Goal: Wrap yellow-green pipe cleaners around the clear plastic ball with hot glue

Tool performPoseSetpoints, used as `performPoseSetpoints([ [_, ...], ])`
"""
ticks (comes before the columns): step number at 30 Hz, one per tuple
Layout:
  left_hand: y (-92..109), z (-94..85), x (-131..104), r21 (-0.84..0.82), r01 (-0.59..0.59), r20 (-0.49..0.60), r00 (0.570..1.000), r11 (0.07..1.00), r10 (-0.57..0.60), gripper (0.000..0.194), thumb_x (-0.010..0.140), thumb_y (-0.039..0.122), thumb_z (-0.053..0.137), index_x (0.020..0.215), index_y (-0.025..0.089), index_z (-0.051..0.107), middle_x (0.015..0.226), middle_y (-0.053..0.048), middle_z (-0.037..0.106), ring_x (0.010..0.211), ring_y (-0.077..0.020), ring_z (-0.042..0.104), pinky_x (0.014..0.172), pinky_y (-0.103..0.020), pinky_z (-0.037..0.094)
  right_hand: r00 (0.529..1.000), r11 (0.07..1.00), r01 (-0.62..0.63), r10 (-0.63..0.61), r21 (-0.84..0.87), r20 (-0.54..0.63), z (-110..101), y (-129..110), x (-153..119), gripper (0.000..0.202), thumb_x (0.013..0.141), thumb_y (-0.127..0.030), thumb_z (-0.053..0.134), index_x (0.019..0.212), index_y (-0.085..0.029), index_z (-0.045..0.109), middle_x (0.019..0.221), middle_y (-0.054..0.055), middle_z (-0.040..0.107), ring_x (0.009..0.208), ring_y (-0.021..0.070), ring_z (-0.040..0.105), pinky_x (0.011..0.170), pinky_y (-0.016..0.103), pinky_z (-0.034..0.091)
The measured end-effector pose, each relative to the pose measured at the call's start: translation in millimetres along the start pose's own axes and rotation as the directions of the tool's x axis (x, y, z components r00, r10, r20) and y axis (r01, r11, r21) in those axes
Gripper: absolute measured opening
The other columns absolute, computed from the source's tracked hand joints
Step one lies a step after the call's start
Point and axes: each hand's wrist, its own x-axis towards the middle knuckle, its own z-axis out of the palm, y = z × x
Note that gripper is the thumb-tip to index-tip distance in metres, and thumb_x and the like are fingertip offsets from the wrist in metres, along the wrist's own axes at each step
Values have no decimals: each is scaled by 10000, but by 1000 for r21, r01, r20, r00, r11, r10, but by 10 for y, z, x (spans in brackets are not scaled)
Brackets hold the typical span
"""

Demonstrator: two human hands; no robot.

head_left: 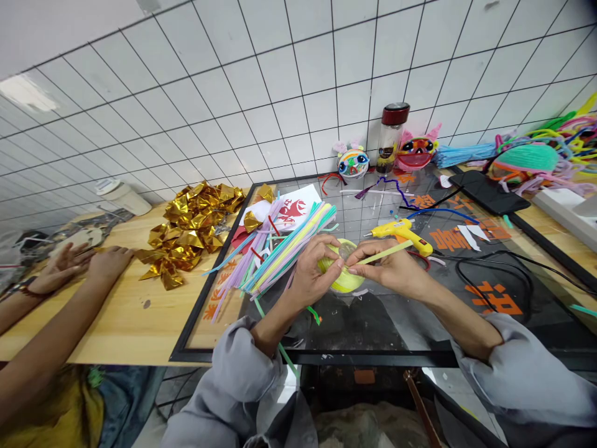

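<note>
Both hands meet over a round yellow piece [347, 281] above the dark glass board [373, 330]. My left hand [317, 267] grips its left side, fingers bent round the edge. On the other side my right hand [389, 266] pinches a flat yellow-green strip [387, 251], whose free end points up to the right while the other end meets the top of the round piece. Left of my left hand lies a bundle of pastel fuzzy stems [280, 252]. A yellow glue gun [401, 231] rests just beyond my right hand.
Behind stand a red-lidded bottle [392, 137] and two decorated faces [353, 160]. A black phone [489, 191] and cables lie at the right, near colourful stems [559, 137]. Gold foil shapes [191, 218] are piled at the left, beside another person's hands [109, 261].
</note>
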Motion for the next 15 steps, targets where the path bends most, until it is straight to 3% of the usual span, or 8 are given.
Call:
performPoseSetpoints([
  [15, -1, -3, 7, -27, 4, 9, 1000, 1000, -4, 99, 964, 257, 593, 878, 214, 568, 1046, -69, 637, 1026, -197, 638, 924, -395, 534, 1000, 1000, 0, 0, 3, -14, 2, -12, -5, 155, 790, -323, 729, 762, -176, 768, 755, 59, 738, 705, 165, 626, 635, 274, 483],
])
